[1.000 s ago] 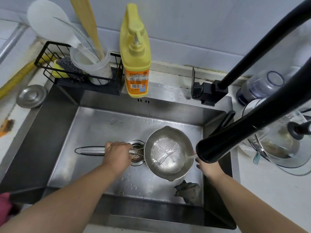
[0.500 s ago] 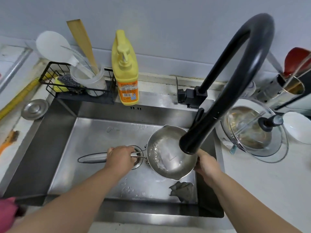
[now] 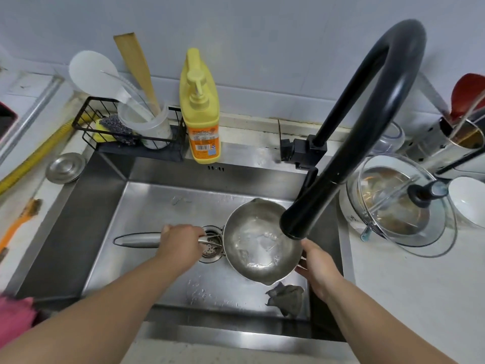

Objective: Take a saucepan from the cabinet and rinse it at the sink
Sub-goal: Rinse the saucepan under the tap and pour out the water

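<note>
A small steel saucepan (image 3: 256, 240) is held inside the steel sink (image 3: 157, 206), tilted a little, with water pooling in its bowl. My left hand (image 3: 181, 241) is closed around its long steel handle, whose end sticks out to the left. My right hand (image 3: 316, 266) cups the pan's right outer wall from below. The black faucet's spout (image 3: 307, 214) hangs over the pan's right rim and hides part of it. The drain strainer (image 3: 211, 244) lies just left of the pan.
A grey rag (image 3: 287, 298) lies in the sink's front right corner. A yellow soap bottle (image 3: 200, 114) and a wire rack with utensils (image 3: 126, 127) stand behind the sink. A glass lid (image 3: 396, 203), a white bowl (image 3: 468, 203) and a utensil holder crowd the right counter.
The view has pulled back and up from the faucet. The pan has tilted slightly and my right hand has come further under its right side. The left hand's grip is unchanged.
</note>
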